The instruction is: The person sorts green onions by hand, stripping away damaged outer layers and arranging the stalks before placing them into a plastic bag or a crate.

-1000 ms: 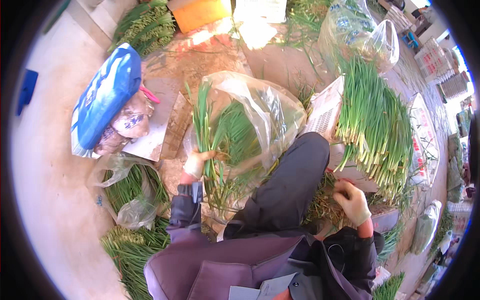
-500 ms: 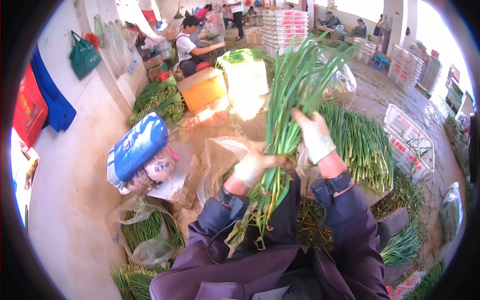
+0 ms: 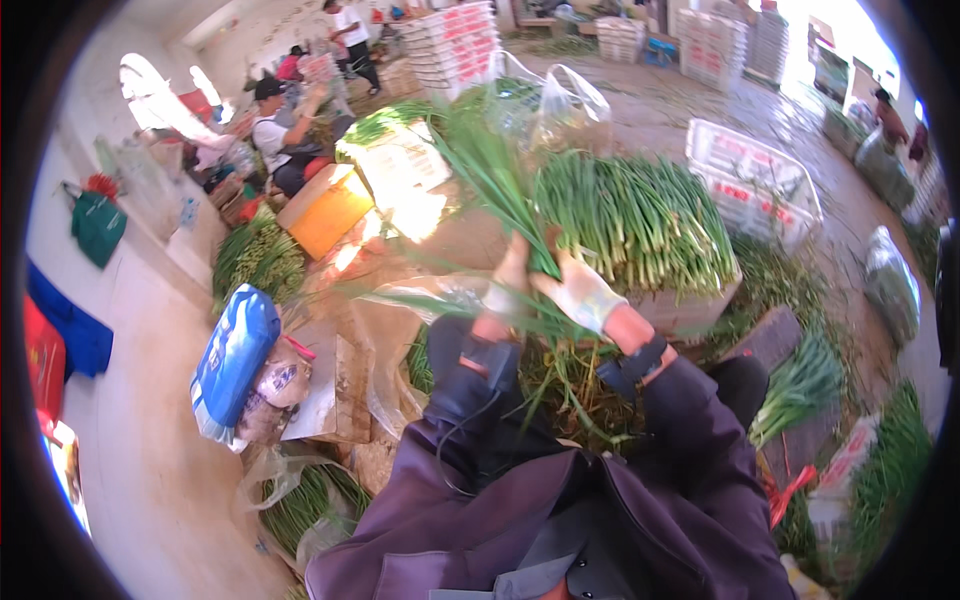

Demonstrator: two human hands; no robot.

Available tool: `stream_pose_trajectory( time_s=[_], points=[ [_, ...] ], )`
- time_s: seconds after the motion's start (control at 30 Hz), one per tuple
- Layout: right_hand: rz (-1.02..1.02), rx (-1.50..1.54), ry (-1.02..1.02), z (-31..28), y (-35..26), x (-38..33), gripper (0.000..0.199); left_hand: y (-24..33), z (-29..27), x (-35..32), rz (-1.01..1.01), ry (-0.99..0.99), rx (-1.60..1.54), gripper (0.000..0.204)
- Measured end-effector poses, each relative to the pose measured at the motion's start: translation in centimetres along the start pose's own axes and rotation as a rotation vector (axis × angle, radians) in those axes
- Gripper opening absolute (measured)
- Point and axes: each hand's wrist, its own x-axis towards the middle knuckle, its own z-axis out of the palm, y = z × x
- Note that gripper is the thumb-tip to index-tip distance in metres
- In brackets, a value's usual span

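Both my gloved hands are closed on a bunch of garlic chives [image 3: 490, 185], near its pale lower ends. The bunch leans up and to the left, its leaf tips blurred by motion. My left hand [image 3: 508, 280], somewhat smeared, grips from the left side. My right hand [image 3: 582, 290] has its fingers pressed together round the base. Loose blades [image 3: 575, 385] dangle below the hands, over a heap of trimmings between my knees. Just beyond my right hand lies a thick, neat pile of chives [image 3: 640, 220] on a pale crate, stem ends toward me.
A white crate [image 3: 755, 180] stands beyond the pile, right. At left are a blue package [image 3: 237, 355] and a plastic bag of greens [image 3: 310, 500]. More greens [image 3: 800, 385] lie at right. An orange box [image 3: 325, 210] and a seated co-worker [image 3: 280, 140] are farther off.
My view has turned to the right. The bunch, more upright before, now tilts leftward, and my hands have come closer together at its base. Loose blades swing below it.
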Motion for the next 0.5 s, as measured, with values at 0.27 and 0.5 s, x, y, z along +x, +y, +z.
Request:
stream_pose_trajectory(
  time_s=[0.27, 0.5],
  points=[
    [-0.018, 0.354, -0.143, 1.6, 2.9, -1.1, 0.037, -0.5, -3.3, -1.4, 0.052, -0.324, 0.023, 0.08],
    [-0.053, 0.064, -0.442, 2.2, 6.1, -2.4, 0.042, 1.8, 0.4, 0.5, -0.059, 0.369, 0.256, 0.024]
  ],
)
